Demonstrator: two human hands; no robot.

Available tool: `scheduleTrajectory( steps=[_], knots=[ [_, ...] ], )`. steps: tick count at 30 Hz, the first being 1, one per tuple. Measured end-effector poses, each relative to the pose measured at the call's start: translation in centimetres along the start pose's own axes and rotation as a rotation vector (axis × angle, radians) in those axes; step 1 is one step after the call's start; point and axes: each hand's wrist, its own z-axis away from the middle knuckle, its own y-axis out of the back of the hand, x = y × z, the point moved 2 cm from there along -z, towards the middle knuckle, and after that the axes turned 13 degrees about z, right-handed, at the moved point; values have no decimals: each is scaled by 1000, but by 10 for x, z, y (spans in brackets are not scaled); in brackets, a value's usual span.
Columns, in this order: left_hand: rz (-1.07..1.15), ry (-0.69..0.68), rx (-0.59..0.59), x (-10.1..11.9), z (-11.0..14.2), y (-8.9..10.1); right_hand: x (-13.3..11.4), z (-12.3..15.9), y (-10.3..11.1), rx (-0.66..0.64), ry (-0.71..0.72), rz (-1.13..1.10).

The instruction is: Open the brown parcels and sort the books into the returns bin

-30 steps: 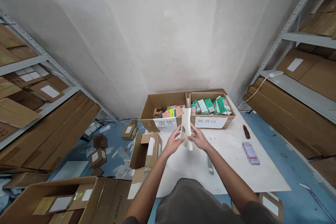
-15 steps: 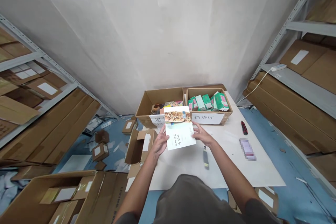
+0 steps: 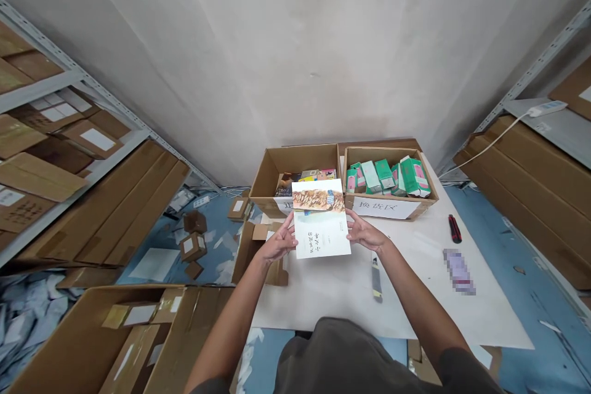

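Note:
Between my two hands I hold a thin book (image 3: pixel 322 234) with a pale cover, a picture across its far part and Chinese lettering. My left hand (image 3: pixel 279 240) grips its left edge and my right hand (image 3: pixel 364 231) its right edge. The book is above the white table (image 3: pixel 318 301), in front of two cardboard boxes. Books lie in the left box (image 3: pixel 300 157); green and pink small cartons (image 3: pixel 383 173) fill the right box (image 3: pixel 388 206). An opened small cardboard box (image 3: pixel 277 271) sits left of the book, partly behind my left hand and forearm.
A grey and yellow utility knife (image 3: pixel 377 283) lies right of the book. Farther right are a red and black cutter (image 3: pixel 455 229) and a blurred purple item (image 3: pixel 459 272). A large carton (image 3: pixel 184 332) holds parcels at lower left. Shelves (image 3: pixel 115 166) with boxes flank the table.
The view has shifted, so the table and boxes sit differently in frame. The book has turned slightly and is straighter now, still held in both hands.

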Motion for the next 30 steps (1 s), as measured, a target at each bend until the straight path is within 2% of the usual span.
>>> scheduleTrajectory(
  steps=[3,6,10,13,15,17,19,20,23,25,30],
  knots=[
    [-3,15,9,14,-18,34,-2,-34,-1,44,-15,10],
    [-7,25,-8,37,-49,74,-11,-79,5,116,-36,28],
    [-7,14,-54,79,-118,122,-39,-150,29,218,-57,64],
    [-28,-9,-43,109,-180,144,-64,-202,58,287,-66,130],
    [-75,-56,79,122,-215,152,-74,-227,77,393,-83,214],
    [-187,-147,301,128,-236,160,-77,-237,92,563,-117,316],
    [-319,-246,467,126,-240,164,-70,-231,98,681,-136,372],
    [-371,-287,489,122,-236,165,-64,-223,96,686,-128,375],
    [-440,-349,402,98,-209,162,-35,-182,81,587,-71,345],
    [-446,-335,332,75,-181,156,-10,-146,68,559,-62,343],
    [-479,-235,267,-1,-111,131,66,-48,56,618,-135,417]
  ],
)
